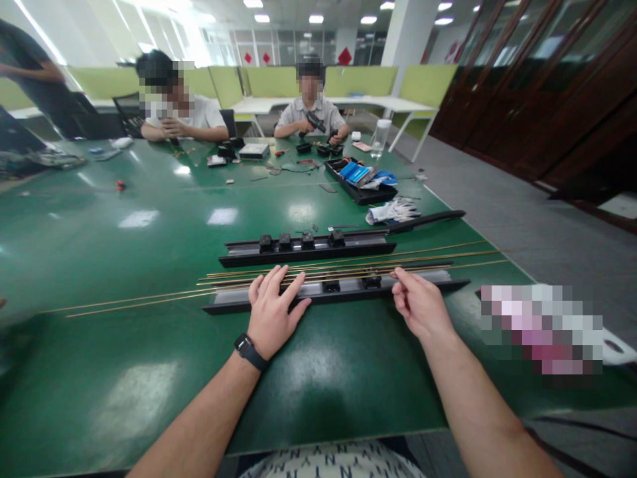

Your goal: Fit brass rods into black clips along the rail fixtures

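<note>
My left hand (273,309) lies with spread fingers over several thin brass rods (472,253) and the near black channel (233,302), its thumb at the channel's front edge. A watch with a dark band (251,352) is on that wrist. Near the channel's right part, my right hand (421,302) pinches what looks like one brass rod between thumb and forefinger; the other fingers are curled. Small black blocks (371,278) sit in this channel between my hands. The rods run lengthwise above it and stick out past both ends.
Behind lies a second black channel (308,254) with several black blocks. Gloves (393,211), a black tray (371,194) of blue parts and a bottle (381,138) stand farther back. Two seated people work across the green table (164,212), one with a power drill (314,121).
</note>
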A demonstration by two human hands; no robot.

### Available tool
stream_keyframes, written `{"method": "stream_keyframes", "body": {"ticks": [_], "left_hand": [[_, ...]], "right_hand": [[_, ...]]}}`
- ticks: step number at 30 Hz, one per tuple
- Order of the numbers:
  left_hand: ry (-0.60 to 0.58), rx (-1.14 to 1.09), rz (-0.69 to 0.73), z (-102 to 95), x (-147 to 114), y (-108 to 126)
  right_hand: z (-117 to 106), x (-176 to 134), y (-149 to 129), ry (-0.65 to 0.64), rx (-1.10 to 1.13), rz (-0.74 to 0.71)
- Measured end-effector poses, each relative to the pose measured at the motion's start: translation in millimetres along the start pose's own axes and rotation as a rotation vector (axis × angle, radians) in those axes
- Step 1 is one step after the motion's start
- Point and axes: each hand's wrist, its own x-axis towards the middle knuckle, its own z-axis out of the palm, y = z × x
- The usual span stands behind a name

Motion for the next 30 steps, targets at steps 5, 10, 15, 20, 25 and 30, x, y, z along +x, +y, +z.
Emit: {"method": "stream_keyframes", "body": {"ticks": [5,10,15,20,25,30], "left_hand": [[0.008,-0.012,-0.002,0.6,0.0,0.2],[-0.004,-0.003,-0.005,-0.4,0.6,0.9],[-0.008,0.002,-0.008,-0.5,0.2,0.9],[-0.001,-0.004,-0.006,-0.1,-0.3,0.1],[0.001,-0.003,-0.004,0.0,-0.3,0.0],[0.005,-0.005,-0.003,0.2,-0.4,0.3]], "right_hand": [[0.3,-0.7,-0.3,-0.008,-0.007,0.014],[-0.4,1.0,3.6,-0.044,-0.039,-0.003],[-0.6,1.4,4.2,-0.048,-0.035,-0.008],[-0.7,0.9,1.4,0.002,-0.005,-0.004],[-2.0,1.9,1.9,0.005,0.000,-0.001],[-0.9,1.2,3.9,-0.041,-0.031,-0.001]]}}
